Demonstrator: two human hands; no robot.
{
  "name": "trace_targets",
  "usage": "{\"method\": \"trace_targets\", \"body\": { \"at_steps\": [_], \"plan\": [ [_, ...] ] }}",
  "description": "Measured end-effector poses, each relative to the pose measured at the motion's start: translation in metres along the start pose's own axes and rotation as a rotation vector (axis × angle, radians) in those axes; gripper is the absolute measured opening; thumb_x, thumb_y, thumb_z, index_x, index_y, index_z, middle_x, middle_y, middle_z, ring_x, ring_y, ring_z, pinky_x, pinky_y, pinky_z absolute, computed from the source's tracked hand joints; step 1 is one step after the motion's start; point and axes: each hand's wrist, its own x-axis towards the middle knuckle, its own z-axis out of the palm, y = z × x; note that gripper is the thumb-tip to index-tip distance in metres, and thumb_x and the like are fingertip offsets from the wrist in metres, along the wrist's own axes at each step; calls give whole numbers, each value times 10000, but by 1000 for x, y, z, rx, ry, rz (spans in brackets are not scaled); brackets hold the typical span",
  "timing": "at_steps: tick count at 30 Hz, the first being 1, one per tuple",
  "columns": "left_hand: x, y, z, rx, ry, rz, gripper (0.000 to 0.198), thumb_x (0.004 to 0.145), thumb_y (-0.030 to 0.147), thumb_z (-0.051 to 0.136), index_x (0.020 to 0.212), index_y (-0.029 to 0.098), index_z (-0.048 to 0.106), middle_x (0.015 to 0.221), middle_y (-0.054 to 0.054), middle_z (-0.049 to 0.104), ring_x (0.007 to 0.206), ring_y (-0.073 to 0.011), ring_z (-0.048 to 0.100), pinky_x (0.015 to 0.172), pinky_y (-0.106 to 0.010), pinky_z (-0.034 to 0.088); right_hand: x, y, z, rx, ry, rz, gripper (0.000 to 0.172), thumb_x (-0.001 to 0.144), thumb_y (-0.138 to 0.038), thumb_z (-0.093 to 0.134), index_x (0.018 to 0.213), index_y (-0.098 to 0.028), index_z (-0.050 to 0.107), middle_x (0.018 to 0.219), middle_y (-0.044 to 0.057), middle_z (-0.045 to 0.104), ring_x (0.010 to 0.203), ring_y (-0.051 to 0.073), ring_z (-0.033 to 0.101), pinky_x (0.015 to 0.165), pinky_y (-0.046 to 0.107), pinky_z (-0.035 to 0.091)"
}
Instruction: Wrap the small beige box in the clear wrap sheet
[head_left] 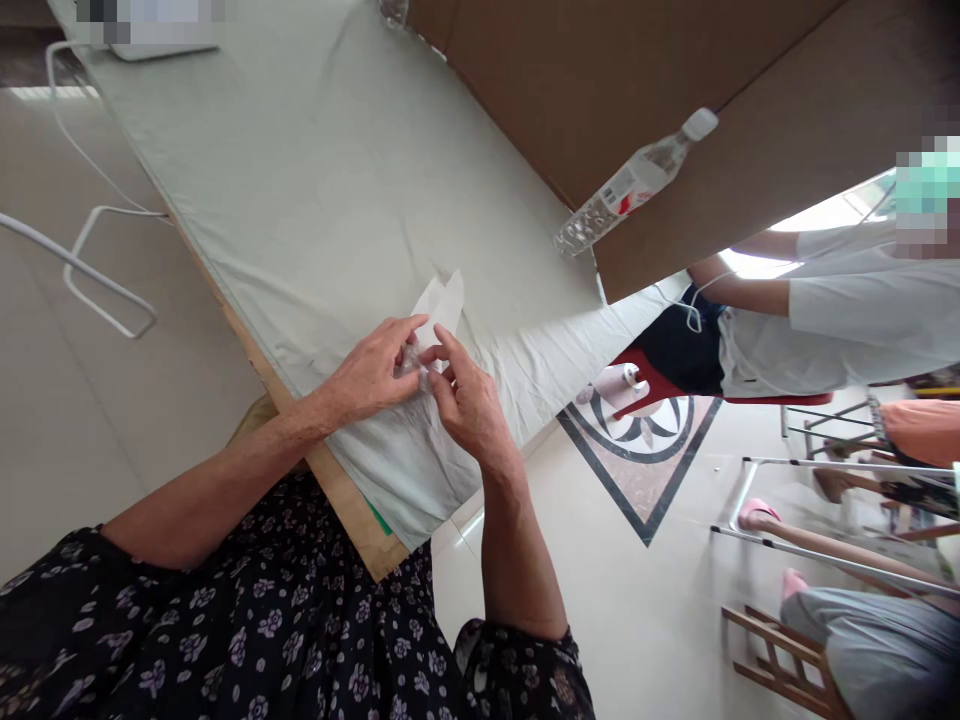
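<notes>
My left hand (379,372) and my right hand (469,400) meet over the near part of the cloth-covered table. Between their fingertips is a small piece of clear, crinkled plastic (410,356), mostly hidden by the fingers. The left thumb and fingers curl around its left side. On the right, thumb and forefinger pinch close together at its edge. A white folded paper (442,300) with pointed ends sticks out just beyond the fingers. Whether it is joined to the plastic I cannot tell.
A pale cloth (300,200) covers the table. A large cardboard box (540,90) stands at the far right, with a clear plastic bottle (634,190) against it. White cables (97,215) hang off the left edge. A person in a white shirt (825,320) sits beyond the box.
</notes>
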Motion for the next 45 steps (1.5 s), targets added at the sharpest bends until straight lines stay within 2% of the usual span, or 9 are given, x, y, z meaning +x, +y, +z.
{"method": "trace_targets", "body": {
  "at_steps": [6,12,17,22,26,29,33,40,45],
  "plan": [
    [-1,5,-3,-98,65,-64,573,789,215,672,1358,179,613,1174,-75,641,717,-113,565,728,-288,558,17,-4,-8,-146,-151,-17,681,923,-133,516,1590,-213,405,1193,74,737,903,186,690,778,323,546],
    [5,11,9,16,114,-120,447,834,190,646,1280,170,650,1042,-47,637,722,-133,572,841,-348,571,19,1,-15,-8,-174,-25,723,853,-111,530,1560,-237,443,1185,58,745,719,127,626,704,303,533],
    [4,7,16,67,112,-86,489,856,174,629,1344,145,616,1122,-81,647,834,-160,625,899,-343,575,19,31,-18,347,145,320,611,849,-345,651,1435,-204,550,1195,100,738,750,139,665,568,266,517],
    [0,9,16,168,132,-34,406,891,183,609,1294,173,652,1163,-88,647,864,-164,666,856,-311,581,48,49,-8,510,146,552,826,719,-518,806,1392,-119,541,992,100,753,704,172,674,445,235,436],
    [-3,11,17,287,146,15,371,917,193,594,1281,194,668,1279,-110,621,891,-177,685,820,-313,591,76,50,-1,545,70,484,645,645,-553,853,1116,-153,667,687,-31,633,523,102,499,434,233,354],
    [-4,9,19,324,150,64,348,923,172,585,1253,222,684,1325,-102,607,933,-180,690,848,-313,597,88,47,2,584,20,414,391,632,-473,830,840,-185,665,667,-34,610,567,95,487,481,232,363],
    [-6,6,21,328,162,90,300,938,160,565,1199,207,704,1377,-125,591,932,-185,690,869,-337,600,91,45,7,599,51,371,238,659,-387,771,735,-208,635,645,-43,566,620,110,496,555,249,407],
    [-6,2,19,186,140,98,243,948,183,566,1158,201,686,1155,-84,661,1030,-211,684,946,-348,579,76,43,13,703,116,217,227,736,-436,784,770,-222,715,746,-22,660,703,133,574,715,292,497],
    [-7,1,20,160,303,-69,415,841,218,707,1234,189,577,1240,-115,608,1112,-250,644,956,-397,572,53,40,8,574,50,109,341,810,-581,767,803,-240,776,867,36,769,933,235,723,863,387,568]
  ]
}}
